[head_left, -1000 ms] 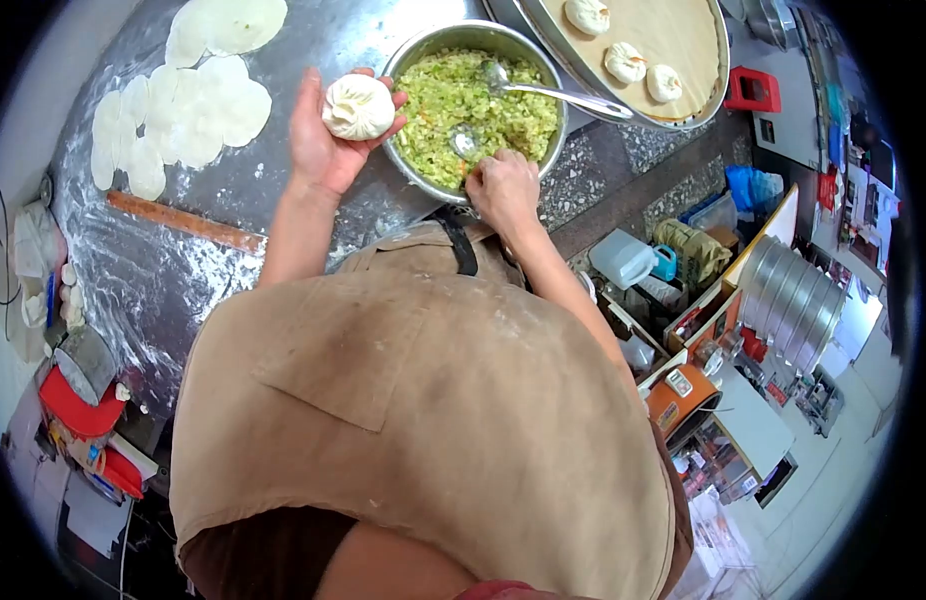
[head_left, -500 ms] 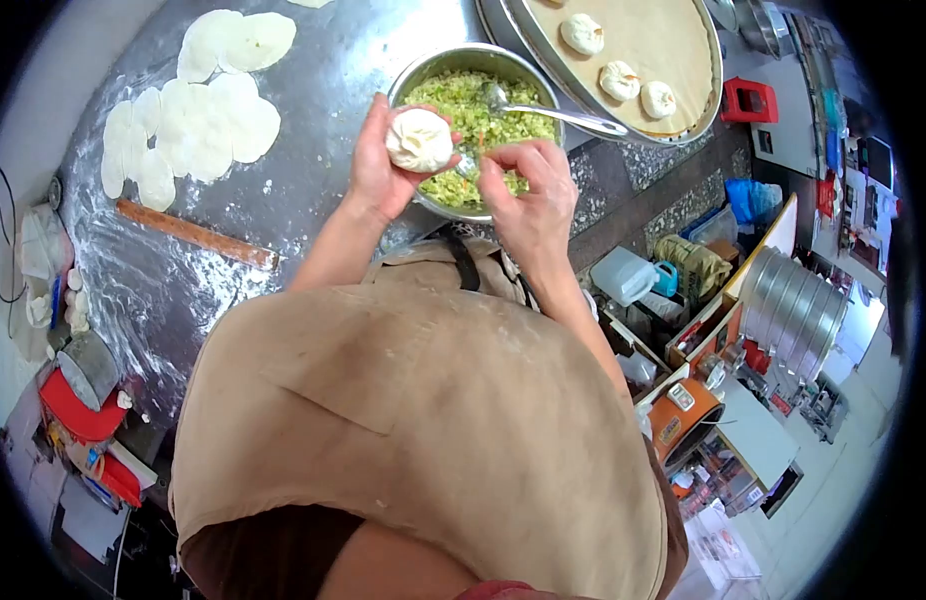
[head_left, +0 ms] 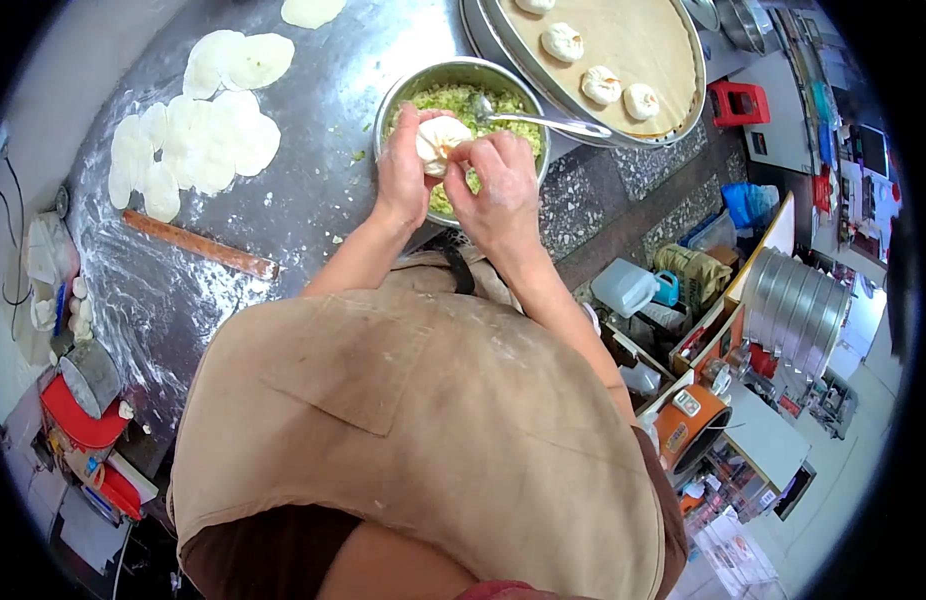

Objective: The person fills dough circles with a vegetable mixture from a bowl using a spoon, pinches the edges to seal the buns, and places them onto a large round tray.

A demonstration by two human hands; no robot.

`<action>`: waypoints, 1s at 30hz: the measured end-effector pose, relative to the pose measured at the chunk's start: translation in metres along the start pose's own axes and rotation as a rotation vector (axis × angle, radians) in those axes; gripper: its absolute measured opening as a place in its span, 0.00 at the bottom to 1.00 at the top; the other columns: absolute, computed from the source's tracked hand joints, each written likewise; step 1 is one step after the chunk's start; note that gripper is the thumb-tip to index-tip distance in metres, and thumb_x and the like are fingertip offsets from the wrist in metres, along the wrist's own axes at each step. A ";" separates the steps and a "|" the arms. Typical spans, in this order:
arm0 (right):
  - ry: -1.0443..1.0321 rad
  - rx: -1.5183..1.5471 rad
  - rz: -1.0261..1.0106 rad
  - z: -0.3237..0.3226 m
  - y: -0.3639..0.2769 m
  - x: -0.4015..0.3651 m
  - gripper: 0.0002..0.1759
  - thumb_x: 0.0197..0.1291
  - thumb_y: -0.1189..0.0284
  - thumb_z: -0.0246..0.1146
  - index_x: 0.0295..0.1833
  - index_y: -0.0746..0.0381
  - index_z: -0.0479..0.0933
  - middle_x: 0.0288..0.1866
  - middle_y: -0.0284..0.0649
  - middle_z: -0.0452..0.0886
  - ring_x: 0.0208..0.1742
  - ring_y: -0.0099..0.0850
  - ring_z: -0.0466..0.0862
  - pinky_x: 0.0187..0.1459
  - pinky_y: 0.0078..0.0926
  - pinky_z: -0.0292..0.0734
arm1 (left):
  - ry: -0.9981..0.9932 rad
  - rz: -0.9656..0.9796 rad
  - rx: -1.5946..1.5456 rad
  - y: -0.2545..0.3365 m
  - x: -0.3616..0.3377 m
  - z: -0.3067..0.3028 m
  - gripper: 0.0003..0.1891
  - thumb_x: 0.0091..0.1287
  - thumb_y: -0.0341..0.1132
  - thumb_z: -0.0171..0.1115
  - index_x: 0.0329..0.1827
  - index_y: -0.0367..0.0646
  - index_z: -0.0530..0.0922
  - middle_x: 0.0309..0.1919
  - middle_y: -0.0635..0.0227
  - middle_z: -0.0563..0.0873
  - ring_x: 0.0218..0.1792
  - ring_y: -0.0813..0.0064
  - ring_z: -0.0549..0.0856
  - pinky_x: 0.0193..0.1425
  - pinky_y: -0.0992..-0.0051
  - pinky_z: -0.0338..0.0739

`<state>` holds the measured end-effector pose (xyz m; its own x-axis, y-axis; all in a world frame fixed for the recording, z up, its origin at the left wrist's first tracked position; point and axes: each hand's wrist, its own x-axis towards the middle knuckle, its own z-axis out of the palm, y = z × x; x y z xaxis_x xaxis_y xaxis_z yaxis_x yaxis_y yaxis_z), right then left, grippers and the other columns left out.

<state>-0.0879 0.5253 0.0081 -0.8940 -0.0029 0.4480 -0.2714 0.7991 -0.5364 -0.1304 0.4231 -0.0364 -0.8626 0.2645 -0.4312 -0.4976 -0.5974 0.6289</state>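
A pleated, stuffed dough bun [head_left: 439, 140] sits in my left hand [head_left: 403, 178], whose fingers curl around its side. A thin orange shred shows on top of the bun. My right hand [head_left: 499, 190] is closed, its thumb and fingertips pinched together against the bun's top; what lies between the tips is hidden. Both hands are over the near part of a steel bowl [head_left: 383, 112] of chopped green filling [head_left: 461, 97]. A metal spoon [head_left: 558, 125] rests in the bowl, its handle over the right rim.
Flat dough rounds [head_left: 198, 140] and a wooden rolling pin [head_left: 198, 245] lie on the floured metal table [head_left: 323, 130] to the left. At upper right, a round lined steamer tray [head_left: 623, 35] carries several buns. Crates and a jug [head_left: 623, 287] stand right.
My right hand has moved left from over the bowl to the bun. My left hand has shifted slightly right and down, turning the bun. An orange shred now shows on it.
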 end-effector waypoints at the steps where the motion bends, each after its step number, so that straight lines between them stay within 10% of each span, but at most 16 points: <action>1: 0.004 0.001 -0.001 0.000 0.001 -0.001 0.10 0.41 0.79 0.65 0.32 0.61 0.74 0.32 0.41 0.72 0.35 0.41 0.73 0.37 0.38 0.69 | -0.001 0.019 0.029 -0.001 0.000 0.001 0.26 0.75 0.52 0.36 0.47 0.37 0.74 0.40 0.59 0.82 0.42 0.70 0.82 0.50 0.71 0.77; 7: -0.073 -0.069 -0.069 -0.012 0.001 -0.008 0.10 0.41 0.77 0.66 0.33 0.61 0.76 0.33 0.41 0.73 0.36 0.42 0.74 0.39 0.38 0.70 | 0.012 0.008 0.038 -0.007 0.002 0.005 0.26 0.74 0.52 0.37 0.47 0.37 0.74 0.39 0.60 0.82 0.42 0.70 0.82 0.49 0.72 0.77; 13: -0.166 0.005 0.070 -0.028 0.007 -0.002 0.35 0.42 0.75 0.68 0.61 0.56 0.69 0.57 0.51 0.69 0.52 0.48 0.74 0.53 0.41 0.72 | 0.004 -0.092 -0.026 -0.013 -0.001 0.018 0.26 0.74 0.55 0.37 0.47 0.40 0.75 0.41 0.62 0.82 0.43 0.71 0.82 0.50 0.71 0.78; 23: -0.248 0.173 0.255 -0.050 0.062 0.010 0.26 0.43 0.73 0.65 0.53 0.59 0.72 0.54 0.52 0.69 0.53 0.51 0.73 0.55 0.41 0.73 | -0.195 -0.255 0.048 -0.026 0.011 0.046 0.34 0.73 0.59 0.33 0.59 0.33 0.67 0.53 0.57 0.78 0.54 0.67 0.78 0.58 0.67 0.74; 27: -0.169 0.066 0.464 -0.109 0.131 0.038 0.26 0.44 0.72 0.64 0.53 0.61 0.70 0.50 0.48 0.70 0.52 0.42 0.74 0.56 0.36 0.71 | -0.161 -0.150 0.744 -0.030 0.030 0.029 0.22 0.71 0.50 0.49 0.57 0.41 0.71 0.53 0.60 0.78 0.50 0.66 0.80 0.50 0.66 0.77; 29: -0.032 -0.138 0.451 -0.133 0.199 0.047 0.26 0.45 0.72 0.64 0.53 0.61 0.70 0.49 0.48 0.70 0.50 0.39 0.73 0.52 0.35 0.73 | -0.313 0.581 1.702 -0.025 0.022 0.021 0.18 0.63 0.34 0.59 0.56 0.46 0.73 0.54 0.59 0.77 0.53 0.60 0.79 0.54 0.67 0.75; 30: -0.005 -0.160 0.512 -0.144 0.232 0.055 0.27 0.44 0.73 0.65 0.54 0.61 0.70 0.49 0.48 0.70 0.52 0.40 0.73 0.54 0.34 0.72 | -0.315 0.581 1.701 -0.024 0.020 0.018 0.18 0.63 0.34 0.59 0.56 0.46 0.73 0.54 0.59 0.77 0.53 0.60 0.79 0.54 0.67 0.75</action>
<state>-0.1485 0.7974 0.0109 -0.8994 0.4092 0.1538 0.2578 0.7807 -0.5692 -0.1372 0.4561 -0.0488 -0.8233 0.5649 0.0550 0.4699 0.6242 0.6242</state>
